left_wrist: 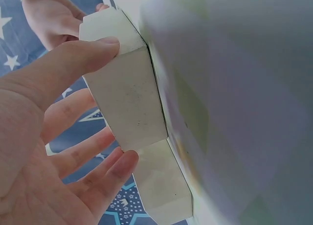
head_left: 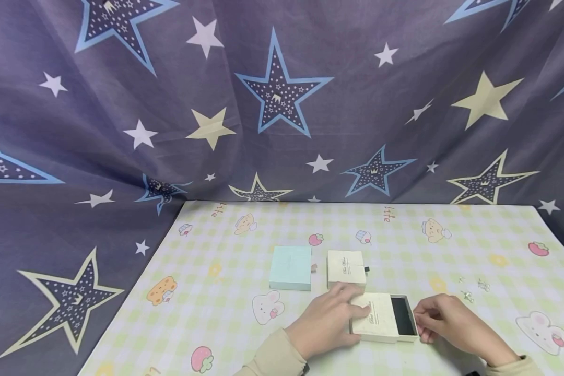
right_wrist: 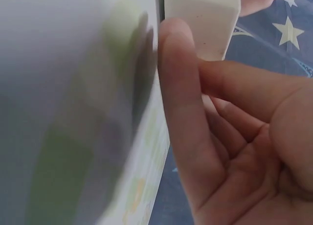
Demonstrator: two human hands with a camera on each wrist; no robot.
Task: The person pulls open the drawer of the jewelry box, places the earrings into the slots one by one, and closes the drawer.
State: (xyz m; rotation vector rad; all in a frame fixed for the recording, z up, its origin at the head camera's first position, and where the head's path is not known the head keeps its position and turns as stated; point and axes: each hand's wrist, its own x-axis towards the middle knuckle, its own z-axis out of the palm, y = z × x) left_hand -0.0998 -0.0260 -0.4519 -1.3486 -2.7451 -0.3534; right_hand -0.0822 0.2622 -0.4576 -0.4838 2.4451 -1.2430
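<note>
A cream drawer box [head_left: 380, 319] with printed lettering lies near the table's front, its inner drawer [head_left: 405, 316] slid partly out to the right, showing a dark lining. My left hand [head_left: 326, 321] holds the outer sleeve [left_wrist: 127, 98] from the left, thumb on its near side and fingers over the top. At the drawer's right end, my right hand [head_left: 451, 321] has thumb and finger pinched together; in the right wrist view the fingers [right_wrist: 178, 88] meet at the drawer's end [right_wrist: 203, 19]. Whatever lies between those fingertips is hidden.
Behind the held box stands another cream box [head_left: 346, 265] with a dark pull tab. To its left is a light blue box [head_left: 290, 267] with a ribbon tab. Several small silvery pieces [head_left: 468, 296] lie to the right on the checked tablecloth [head_left: 216, 324]. A star-patterned curtain [head_left: 282, 156] hangs behind.
</note>
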